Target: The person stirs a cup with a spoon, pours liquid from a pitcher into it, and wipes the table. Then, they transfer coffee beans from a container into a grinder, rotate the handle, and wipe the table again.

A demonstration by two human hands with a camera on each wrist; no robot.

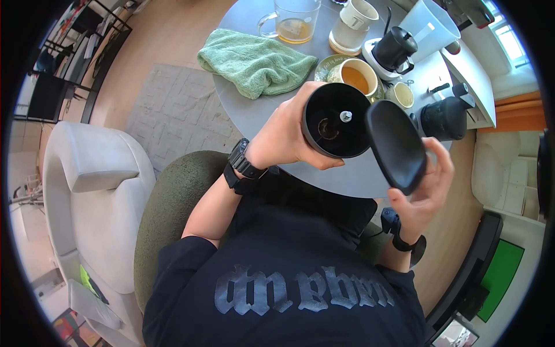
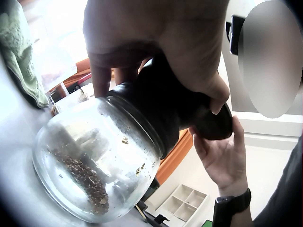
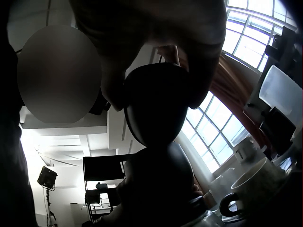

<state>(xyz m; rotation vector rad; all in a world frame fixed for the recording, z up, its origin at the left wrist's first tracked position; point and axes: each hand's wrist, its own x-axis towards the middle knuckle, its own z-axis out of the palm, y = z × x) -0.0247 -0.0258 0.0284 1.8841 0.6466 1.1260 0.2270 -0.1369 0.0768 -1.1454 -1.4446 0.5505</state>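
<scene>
My left hand grips the black body of a hand coffee grinder, its open top tilted toward the head camera. A small metal shaft end stands up inside the dark hopper. Below the body, the left wrist view shows a round glass jar with dark brown coffee grounds gathered along one side. Just right of the opening, my right hand holds a smooth black lid by its edge, thumb on one side and fingers on the other. The lid overlaps the grinder's rim in the head view.
On the grey round table lie a green towel, a glass mug and a ceramic carafe. Behind my hands stand a filled cup, a small cup, a black kettle and a clear plastic container.
</scene>
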